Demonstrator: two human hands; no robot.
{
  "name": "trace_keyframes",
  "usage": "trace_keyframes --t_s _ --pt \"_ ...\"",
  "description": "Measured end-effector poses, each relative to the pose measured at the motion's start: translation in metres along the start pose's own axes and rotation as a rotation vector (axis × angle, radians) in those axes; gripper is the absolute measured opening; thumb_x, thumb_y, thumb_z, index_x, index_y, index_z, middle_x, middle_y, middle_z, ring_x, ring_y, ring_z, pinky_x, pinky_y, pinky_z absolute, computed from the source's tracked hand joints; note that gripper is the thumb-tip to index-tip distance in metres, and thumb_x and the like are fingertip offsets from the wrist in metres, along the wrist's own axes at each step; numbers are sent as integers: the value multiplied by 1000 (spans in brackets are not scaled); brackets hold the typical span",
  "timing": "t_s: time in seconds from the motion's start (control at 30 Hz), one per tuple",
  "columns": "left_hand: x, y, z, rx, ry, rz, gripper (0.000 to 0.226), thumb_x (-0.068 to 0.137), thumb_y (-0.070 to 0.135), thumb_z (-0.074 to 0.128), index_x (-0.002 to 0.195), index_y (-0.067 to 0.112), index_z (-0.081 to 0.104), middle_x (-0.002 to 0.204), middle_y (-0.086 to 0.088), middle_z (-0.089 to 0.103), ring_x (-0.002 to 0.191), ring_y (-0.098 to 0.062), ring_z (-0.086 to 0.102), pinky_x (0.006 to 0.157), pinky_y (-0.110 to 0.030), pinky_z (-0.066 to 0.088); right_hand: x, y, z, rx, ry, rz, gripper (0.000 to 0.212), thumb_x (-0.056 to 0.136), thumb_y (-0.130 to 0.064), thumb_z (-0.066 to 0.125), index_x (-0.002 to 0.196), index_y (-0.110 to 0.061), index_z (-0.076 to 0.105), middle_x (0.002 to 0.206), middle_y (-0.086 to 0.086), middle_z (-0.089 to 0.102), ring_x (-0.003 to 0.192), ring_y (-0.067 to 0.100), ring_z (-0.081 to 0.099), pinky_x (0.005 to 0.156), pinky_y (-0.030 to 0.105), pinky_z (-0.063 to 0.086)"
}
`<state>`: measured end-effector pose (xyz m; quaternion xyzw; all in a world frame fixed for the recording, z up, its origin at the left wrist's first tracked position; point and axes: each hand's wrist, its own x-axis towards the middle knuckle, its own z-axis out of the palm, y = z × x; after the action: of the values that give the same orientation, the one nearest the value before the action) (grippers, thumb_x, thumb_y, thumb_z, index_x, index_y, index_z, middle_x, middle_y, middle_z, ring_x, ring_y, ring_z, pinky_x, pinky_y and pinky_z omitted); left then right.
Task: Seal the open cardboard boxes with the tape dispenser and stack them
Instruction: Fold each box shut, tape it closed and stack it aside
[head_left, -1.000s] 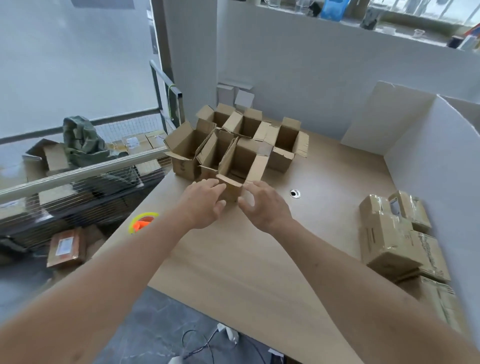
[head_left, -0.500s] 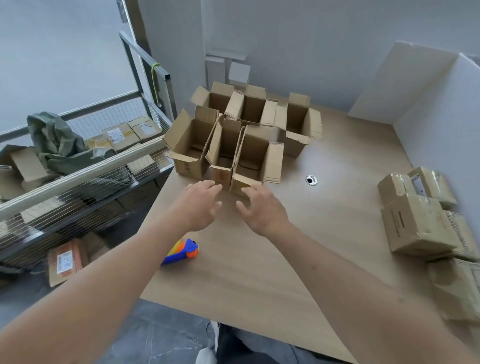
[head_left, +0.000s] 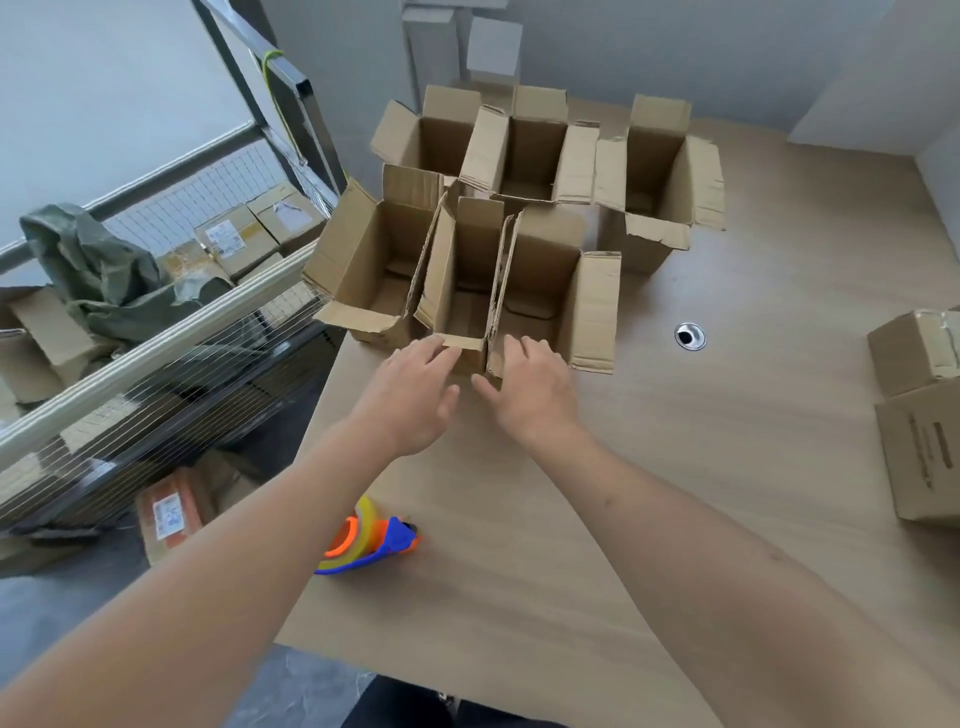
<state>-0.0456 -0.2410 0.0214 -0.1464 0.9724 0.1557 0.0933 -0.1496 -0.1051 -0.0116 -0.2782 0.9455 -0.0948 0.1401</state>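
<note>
Several open cardboard boxes stand clustered at the far left of the wooden table (head_left: 675, 467). The nearest narrow open box (head_left: 462, 291) has its flaps up. My left hand (head_left: 410, 395) reaches toward that box's near flap, fingers relaxed and touching its front edge. My right hand (head_left: 530, 389) is beside it, fingers resting at the near corner of the neighbouring open box (head_left: 556, 291). Neither hand grips anything. A blue and orange tape dispenser (head_left: 369, 543) lies on the table by the left edge, under my left forearm.
Sealed boxes (head_left: 919, 405) are stacked at the right edge of the table. A cable hole (head_left: 690, 336) sits in the table middle. Left of the table is a wire cage cart (head_left: 156, 353) with parcels and a green cloth. White walls stand behind.
The view has tilted down and moved closer, showing the tape dispenser fully. Both hands have come forward to the near flaps of the front boxes.
</note>
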Motion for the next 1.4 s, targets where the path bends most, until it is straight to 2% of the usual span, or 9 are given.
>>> trace_keyframes --t_s 0.13,0.43,0.73,0.9,1.0,1.1,1.23,1.33,1.4 --pt "8 -11 8 9 -32 26 58 103 28 52 156 10 38 162 -11 34 147 -30 34 120 -45 32 5 -2 7 -6 -3 69 48 100 -57 45 122 -16 56 121 11 61 117 32 55 103 43 40" --pt "0 -28 7 10 -23 126 60 103 30 53 158 14 36 163 -11 31 150 -33 31 120 -48 31 -41 -10 5 2 -134 194 43 97 -52 44 118 -17 56 120 11 58 114 33 55 95 42 41" --pt "-38 -24 11 -139 -68 230 58 107 35 45 159 15 32 164 -13 30 150 -31 32 121 -44 32 -147 -21 10 -75 -275 244 37 95 -51 49 117 -22 57 119 7 57 117 33 54 99 40 39" --pt "-58 -11 23 -286 -76 195 66 107 42 42 163 17 16 154 -11 37 136 -29 45 106 -37 39 -191 -10 14 -185 -291 234 33 97 -42 46 123 -27 59 123 5 56 124 31 50 112 40 30" --pt "-67 -2 28 -313 -100 183 66 107 44 40 164 28 11 157 -13 30 142 -32 39 112 -41 38 -207 5 14 -277 -288 184 32 98 -30 49 128 -31 60 124 5 55 127 30 49 118 42 24" --pt "-74 2 33 -358 -119 147 54 107 47 38 160 38 26 159 -17 24 144 -35 36 114 -40 34 -213 16 13 -389 -302 124 40 90 -14 56 124 -33 65 122 5 53 127 32 47 119 46 23" --pt "-89 3 43 -424 -153 83 35 104 52 44 129 41 66 165 -6 9 144 -28 36 112 -32 33 -210 36 12 -493 -267 53 30 96 -22 56 119 -33 71 137 8 48 140 35 34 121 53 16" --pt "-106 5 54 -388 -168 72 24 100 42 52 102 34 75 167 -9 7 145 -27 36 105 -28 33 -209 52 12 -563 -240 13 28 99 -26 54 120 -31 71 163 16 25 153 43 8 123 59 5" --pt "-119 11 60 -376 -136 90 20 90 44 58 93 33 74 166 -10 16 143 -31 39 113 -36 36 -209 61 11 -557 -221 6 22 98 -26 58 113 -31 73 169 16 10 154 45 -1 123 60 0"
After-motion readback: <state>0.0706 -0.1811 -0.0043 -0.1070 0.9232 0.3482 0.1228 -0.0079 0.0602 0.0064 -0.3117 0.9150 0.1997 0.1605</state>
